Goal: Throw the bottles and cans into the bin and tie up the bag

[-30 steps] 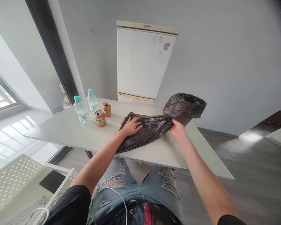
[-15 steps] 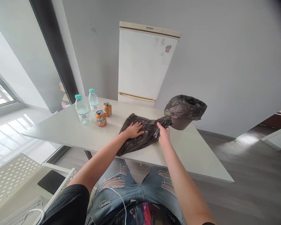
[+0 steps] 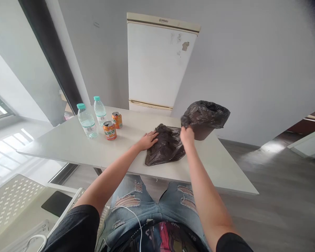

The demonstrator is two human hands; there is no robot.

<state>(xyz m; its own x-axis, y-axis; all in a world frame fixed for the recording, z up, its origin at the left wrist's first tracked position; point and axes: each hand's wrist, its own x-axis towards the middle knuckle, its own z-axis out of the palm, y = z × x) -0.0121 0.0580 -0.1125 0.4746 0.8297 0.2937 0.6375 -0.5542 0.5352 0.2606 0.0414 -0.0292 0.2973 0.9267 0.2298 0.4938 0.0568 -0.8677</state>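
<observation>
A crumpled black plastic bag (image 3: 165, 147) lies on the white table (image 3: 131, 154) in front of me. My left hand (image 3: 147, 140) rests at the bag's left edge, fingers stretched out and flat. Gripped in my right hand (image 3: 187, 135) is the bag's right end, a dark bunch of it sticking up above the fist. Just beyond that hand stands a brown bin (image 3: 203, 132), its rim covered by another black bag (image 3: 208, 113) folded over the outside.
Two clear bottles with teal caps, one in front (image 3: 88, 122) and one behind (image 3: 100, 112), stand at the table's left beside two orange cans (image 3: 110, 131). A white fridge (image 3: 160, 66) is behind the table. A chair (image 3: 18, 199) with a dark flat object (image 3: 57, 203) is at left.
My right hand has lifted and pulled up the bag's right end, bunching it. The bag has shifted right and become more compact, so my left hand now sits at its edge.
</observation>
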